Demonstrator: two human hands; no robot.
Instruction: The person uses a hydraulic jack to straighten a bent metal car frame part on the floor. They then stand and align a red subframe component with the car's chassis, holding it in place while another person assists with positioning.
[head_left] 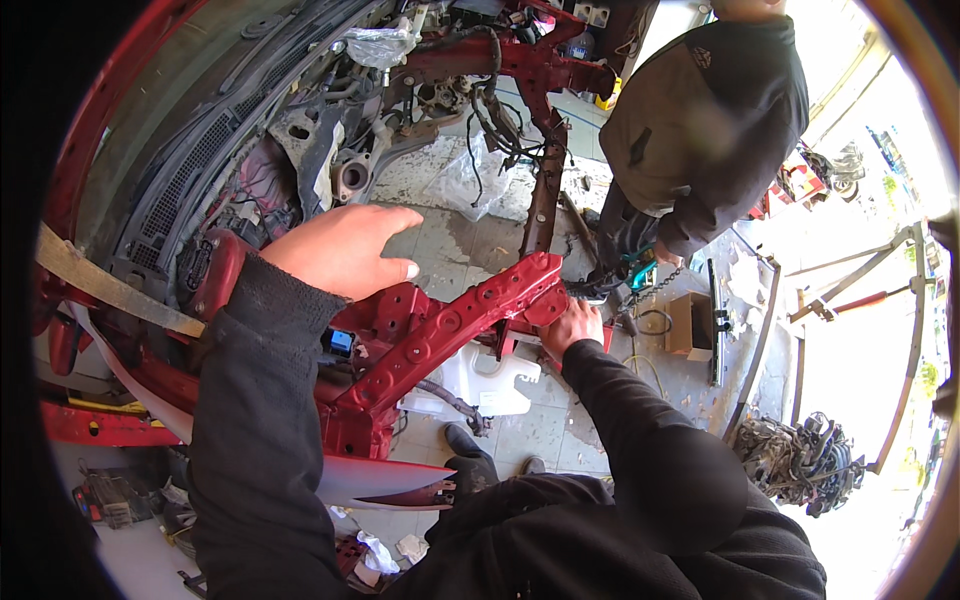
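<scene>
My left hand [345, 248] hovers over the car's open engine bay, its thumb and fingers spread and nothing in them. Just below it runs a dark red front frame rail [440, 335], bare metal with round holes, slanting up to the right. At the rail's far end my right hand [574, 329] is closed on the red metal end piece; the undersides of the fingers are hidden. Close beyond that hand, a co-worker in a dark hooded jacket bends down. The co-worker's hand [664, 253] is by a teal tool [638, 270] and a chain [662, 287].
A red crossmember [545, 190] with hanging black wiring spans the front. A white plastic reservoir [487, 384] shows below the rail. On the right are a cardboard box [690, 325], a metal stand [915, 300] and an engine [800, 462]. A fender [385, 480] lies near my legs.
</scene>
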